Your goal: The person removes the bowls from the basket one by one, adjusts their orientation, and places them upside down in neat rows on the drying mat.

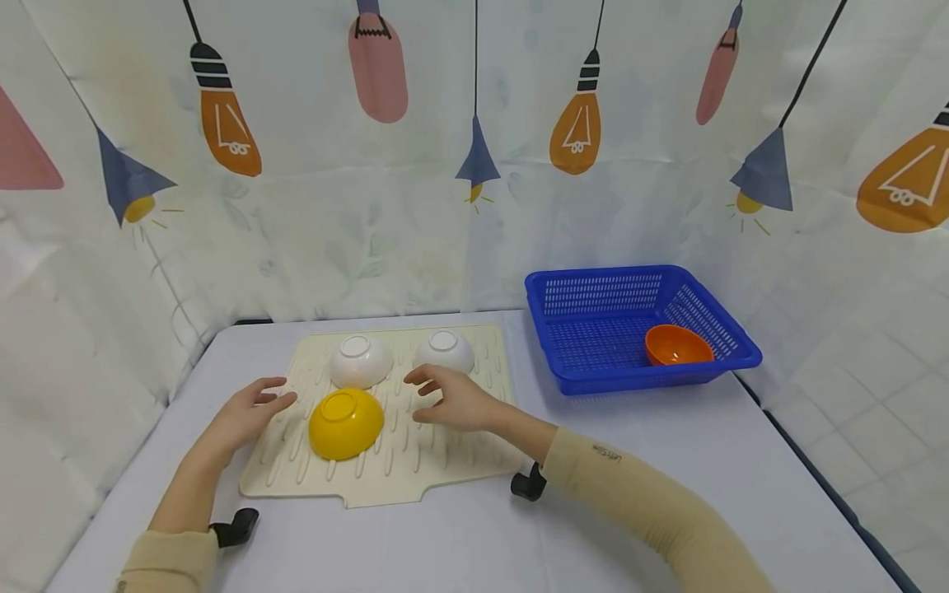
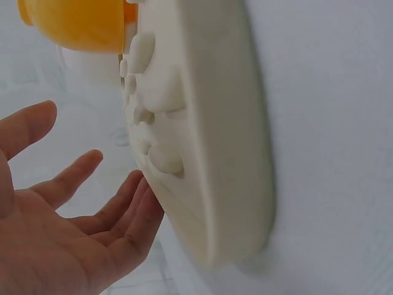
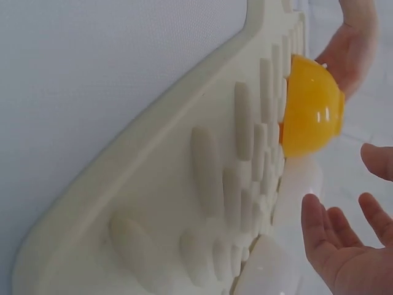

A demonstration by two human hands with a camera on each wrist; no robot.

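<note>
Both hands are open and hold nothing; the left hand point(image 1: 248, 412) and the right hand point(image 1: 454, 399) sit on each side of the yellow bowl point(image 1: 345, 423), upside down on the ridged mat point(image 1: 415, 473); a shove could slide it off.

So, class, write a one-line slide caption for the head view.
Two open hands, left hand and right hand, flank an upturned yellow bowl on a ridged mat.
</note>
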